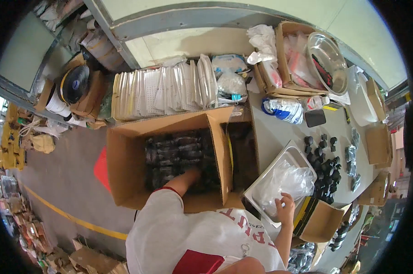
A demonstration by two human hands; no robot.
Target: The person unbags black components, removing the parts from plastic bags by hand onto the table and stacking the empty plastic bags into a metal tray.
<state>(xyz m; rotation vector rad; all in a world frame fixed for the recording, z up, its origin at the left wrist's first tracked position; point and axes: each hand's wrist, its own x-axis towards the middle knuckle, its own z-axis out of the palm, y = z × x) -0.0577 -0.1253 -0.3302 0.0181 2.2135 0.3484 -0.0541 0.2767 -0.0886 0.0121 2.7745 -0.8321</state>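
My left hand (188,179) reaches down into a large open cardboard box (126,169). Its fingers are lost among dark, plastic-wrapped packets (176,148) stacked in rows inside. To the right, my right hand (286,208) is over the near right edge of a shallow metal tray (257,186). Its fingers are curled together, with a small whitish bit showing between them that I cannot make out. Clear plastic bags (286,182) lie heaped in the tray beside those fingers.
Small black parts (325,171) are piled on the grey table (279,137) right of the tray. Behind stand a row of pale folded sheets (160,91), a blue-and-white bag (283,109) and a metal bowl (336,59). An open carton (323,223) stands beside my right forearm.
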